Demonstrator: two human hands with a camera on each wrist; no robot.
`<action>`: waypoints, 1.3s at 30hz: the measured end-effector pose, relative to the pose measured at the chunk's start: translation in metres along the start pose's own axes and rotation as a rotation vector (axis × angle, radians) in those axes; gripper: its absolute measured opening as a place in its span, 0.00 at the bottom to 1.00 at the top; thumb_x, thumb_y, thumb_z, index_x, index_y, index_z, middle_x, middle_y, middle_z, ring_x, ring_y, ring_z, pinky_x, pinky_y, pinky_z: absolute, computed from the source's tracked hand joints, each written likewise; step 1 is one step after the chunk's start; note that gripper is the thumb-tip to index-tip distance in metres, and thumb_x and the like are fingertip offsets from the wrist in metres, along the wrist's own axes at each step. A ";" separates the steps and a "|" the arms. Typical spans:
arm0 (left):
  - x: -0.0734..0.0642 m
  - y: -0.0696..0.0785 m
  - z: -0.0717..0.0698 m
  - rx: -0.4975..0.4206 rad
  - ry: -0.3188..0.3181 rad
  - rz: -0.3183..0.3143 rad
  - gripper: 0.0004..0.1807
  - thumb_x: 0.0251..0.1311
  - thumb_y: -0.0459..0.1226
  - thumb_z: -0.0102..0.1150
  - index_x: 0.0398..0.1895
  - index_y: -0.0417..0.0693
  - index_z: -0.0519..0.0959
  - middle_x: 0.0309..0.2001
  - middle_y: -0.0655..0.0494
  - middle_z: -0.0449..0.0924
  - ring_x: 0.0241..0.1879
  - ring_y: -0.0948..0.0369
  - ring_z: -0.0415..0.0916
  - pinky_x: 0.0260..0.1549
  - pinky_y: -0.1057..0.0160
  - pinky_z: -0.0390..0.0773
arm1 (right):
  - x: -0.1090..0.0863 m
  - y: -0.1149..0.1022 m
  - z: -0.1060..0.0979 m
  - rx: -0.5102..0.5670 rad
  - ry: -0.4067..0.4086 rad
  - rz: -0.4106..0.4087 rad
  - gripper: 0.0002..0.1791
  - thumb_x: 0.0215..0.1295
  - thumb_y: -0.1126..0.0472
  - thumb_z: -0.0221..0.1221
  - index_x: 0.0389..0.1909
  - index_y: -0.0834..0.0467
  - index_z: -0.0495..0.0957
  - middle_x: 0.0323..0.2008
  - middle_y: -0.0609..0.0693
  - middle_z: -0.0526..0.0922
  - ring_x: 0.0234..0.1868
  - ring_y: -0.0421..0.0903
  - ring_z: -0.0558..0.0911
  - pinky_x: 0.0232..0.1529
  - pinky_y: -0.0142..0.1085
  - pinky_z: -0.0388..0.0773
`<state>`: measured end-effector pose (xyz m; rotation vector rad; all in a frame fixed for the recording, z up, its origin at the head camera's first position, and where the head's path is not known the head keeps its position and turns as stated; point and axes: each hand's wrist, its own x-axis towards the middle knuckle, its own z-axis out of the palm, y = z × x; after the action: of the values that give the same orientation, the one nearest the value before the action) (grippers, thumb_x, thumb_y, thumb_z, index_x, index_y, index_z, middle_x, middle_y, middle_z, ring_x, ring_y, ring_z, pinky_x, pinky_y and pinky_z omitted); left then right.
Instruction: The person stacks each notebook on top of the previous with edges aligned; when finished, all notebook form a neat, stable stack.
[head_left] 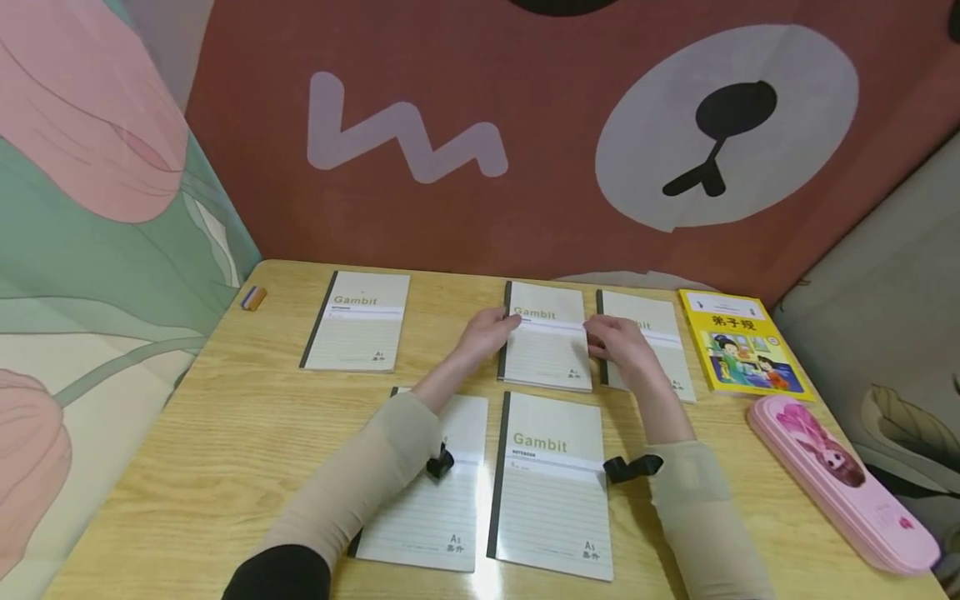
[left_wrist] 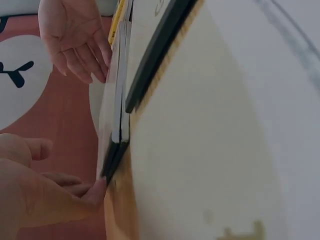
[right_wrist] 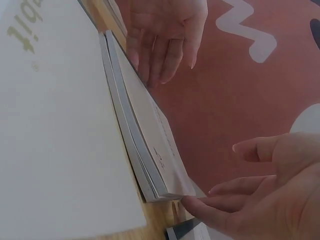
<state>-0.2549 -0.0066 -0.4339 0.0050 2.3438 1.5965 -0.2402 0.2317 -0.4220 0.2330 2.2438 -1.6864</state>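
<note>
Two white "Gambit" notebooks [head_left: 546, 354] with dark spines lie stacked at the table's middle back; their paired edges [right_wrist: 132, 125] show in the right wrist view. My left hand [head_left: 483, 333] touches the stack's spine side with its fingertips, thumb raised above the cover. On the opposite side, the fingers of my right hand [head_left: 622, 342] touch the stack's right edge, the thumb held apart. Another Gambit notebook [head_left: 660, 350] lies partly under my right hand. Nearer me are two more, a left notebook [head_left: 420, 517] partly covered by my left forearm and a right notebook [head_left: 553, 500].
At the back left lies a further Gambit notebook [head_left: 356, 333], with a small eraser-like block [head_left: 253, 298] near the table corner. A yellow picture book [head_left: 742, 346] and a pink pencil case [head_left: 840, 483] line the right side. A brown wall panel [head_left: 420, 225] stands behind the table.
</note>
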 end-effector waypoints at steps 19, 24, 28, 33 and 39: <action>0.005 0.044 0.105 -0.293 -0.254 0.104 0.34 0.77 0.54 0.43 0.81 0.55 0.58 0.82 0.59 0.57 0.81 0.53 0.56 0.78 0.51 0.64 | -0.007 0.024 -0.092 -0.123 0.273 -0.059 0.41 0.80 0.38 0.39 0.81 0.62 0.52 0.78 0.68 0.58 0.77 0.62 0.65 0.72 0.47 0.74; 0.006 0.049 0.122 -0.315 -0.215 0.033 0.32 0.76 0.53 0.42 0.80 0.57 0.62 0.82 0.63 0.57 0.83 0.56 0.50 0.82 0.50 0.53 | -0.014 0.034 -0.105 -0.087 0.253 0.039 0.45 0.79 0.35 0.36 0.82 0.63 0.44 0.81 0.68 0.50 0.81 0.65 0.55 0.79 0.60 0.60; 0.007 0.050 0.127 -0.339 -0.184 -0.011 0.32 0.76 0.52 0.44 0.79 0.56 0.63 0.81 0.64 0.60 0.82 0.56 0.53 0.81 0.50 0.58 | -0.017 0.037 -0.111 -0.034 0.244 0.129 0.46 0.79 0.34 0.35 0.83 0.60 0.39 0.83 0.64 0.45 0.82 0.62 0.52 0.81 0.54 0.59; 0.009 0.049 0.131 -0.421 -0.199 -0.018 0.32 0.76 0.52 0.44 0.79 0.53 0.63 0.81 0.60 0.58 0.81 0.53 0.54 0.76 0.46 0.66 | -0.018 0.035 -0.119 0.026 0.269 0.234 0.46 0.77 0.32 0.39 0.84 0.56 0.42 0.83 0.60 0.48 0.78 0.54 0.61 0.68 0.39 0.74; 0.008 0.050 0.129 -0.531 -0.183 -0.027 0.31 0.75 0.53 0.46 0.76 0.51 0.69 0.81 0.56 0.60 0.81 0.50 0.55 0.75 0.42 0.67 | -0.015 0.031 -0.127 0.114 0.285 0.318 0.47 0.75 0.35 0.48 0.84 0.55 0.44 0.61 0.51 0.70 0.51 0.38 0.75 0.47 0.31 0.80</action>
<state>-0.2383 0.1313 -0.4338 0.0025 1.7220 2.0561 -0.2359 0.3633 -0.4132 0.8580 2.1535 -1.6918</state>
